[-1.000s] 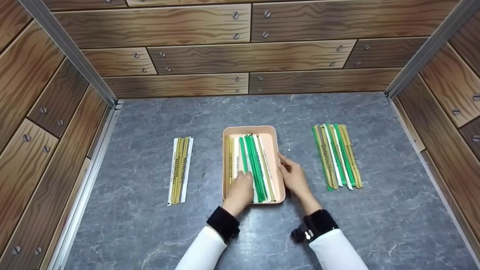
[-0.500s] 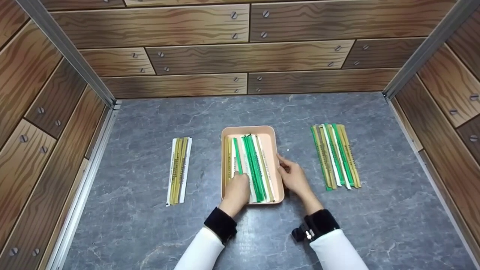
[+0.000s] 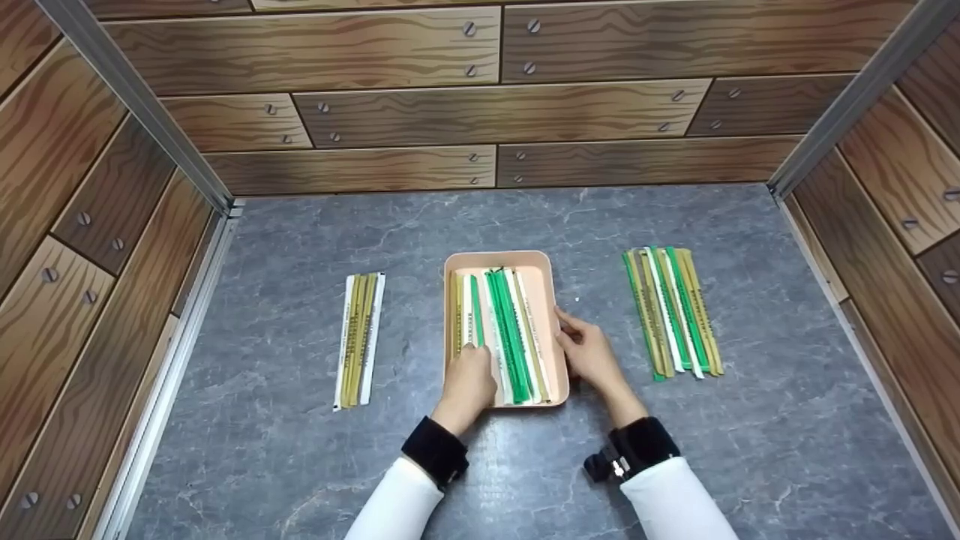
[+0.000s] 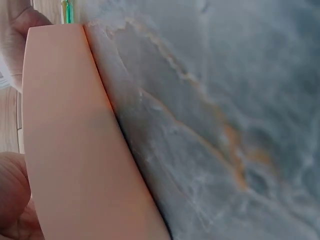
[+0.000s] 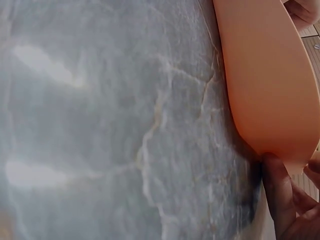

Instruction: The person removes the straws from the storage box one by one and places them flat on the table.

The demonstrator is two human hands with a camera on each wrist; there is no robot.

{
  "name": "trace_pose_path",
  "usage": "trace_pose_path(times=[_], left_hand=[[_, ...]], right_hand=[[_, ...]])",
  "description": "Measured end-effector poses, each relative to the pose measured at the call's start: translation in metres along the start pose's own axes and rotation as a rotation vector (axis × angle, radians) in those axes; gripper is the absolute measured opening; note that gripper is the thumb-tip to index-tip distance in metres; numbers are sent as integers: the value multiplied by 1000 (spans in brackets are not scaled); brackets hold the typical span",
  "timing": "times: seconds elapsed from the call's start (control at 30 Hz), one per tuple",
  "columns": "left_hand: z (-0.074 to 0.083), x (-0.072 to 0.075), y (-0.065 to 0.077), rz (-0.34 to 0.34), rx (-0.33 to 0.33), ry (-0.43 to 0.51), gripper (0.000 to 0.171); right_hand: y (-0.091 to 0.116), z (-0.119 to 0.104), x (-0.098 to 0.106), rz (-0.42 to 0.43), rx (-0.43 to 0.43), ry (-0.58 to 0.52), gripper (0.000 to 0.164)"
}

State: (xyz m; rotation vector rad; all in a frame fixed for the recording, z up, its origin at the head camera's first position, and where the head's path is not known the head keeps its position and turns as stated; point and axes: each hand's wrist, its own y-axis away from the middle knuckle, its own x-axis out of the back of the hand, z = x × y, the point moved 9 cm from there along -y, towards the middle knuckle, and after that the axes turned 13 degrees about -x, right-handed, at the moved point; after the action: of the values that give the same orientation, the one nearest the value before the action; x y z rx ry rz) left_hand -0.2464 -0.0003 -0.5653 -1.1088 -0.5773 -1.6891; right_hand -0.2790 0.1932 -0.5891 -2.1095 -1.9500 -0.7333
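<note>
A shallow peach tray (image 3: 545, 277) holds long, slim wrapped straws in green, white and gold, laid lengthwise. My left hand (image 3: 469, 381) is inside its left half, fingers curled down and pinching a green wrapped straw (image 3: 477, 307); the fingertips are hidden under the hand. To the right of that straw lies a bunch of green wrapped straws (image 3: 510, 337), flanked by white and gold ones. My right hand (image 3: 592, 356) rests against the tray's right outer side, fingers extended. In the right wrist view its thumb (image 5: 276, 187) touches the tray's corner.
Left of the tray lies a bundle of gold and white wrapped straws (image 3: 358, 341). On the right is a mixed green, white and gold bundle (image 3: 673, 311). Wood-patterned panels (image 3: 397, 112) enclose the grey marbled table (image 3: 285, 465) at the back and sides.
My left hand has shifted left inside the tray, drawing the green wrapped straw away from the green bunch towards the white one. The right hand has stayed at the tray's side.
</note>
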Motion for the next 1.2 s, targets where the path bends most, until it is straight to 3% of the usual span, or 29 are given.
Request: trace_pose_path(times=[0.47, 0.6, 0.73, 0.87, 1.03, 1.2], left_hand=[[0, -3, 0, 14, -30, -87, 15], [-5, -1, 1, 4, 5, -16, 19], [-15, 4, 4, -9, 77, 111, 39], [-21, 19, 9, 13, 104, 189, 56], [-29, 49, 17, 97, 94, 261, 60], [-57, 82, 29, 193, 125, 330, 61]], right_hand=[[0, 3, -1, 8, -37, 15, 44], [0, 3, -1, 5, -38, 12, 45], [0, 4, -1, 6, -40, 14, 45], [0, 4, -1, 10, -34, 21, 44], [-1, 4, -1, 11, -36, 16, 43], [0, 3, -1, 7, -40, 13, 44]])
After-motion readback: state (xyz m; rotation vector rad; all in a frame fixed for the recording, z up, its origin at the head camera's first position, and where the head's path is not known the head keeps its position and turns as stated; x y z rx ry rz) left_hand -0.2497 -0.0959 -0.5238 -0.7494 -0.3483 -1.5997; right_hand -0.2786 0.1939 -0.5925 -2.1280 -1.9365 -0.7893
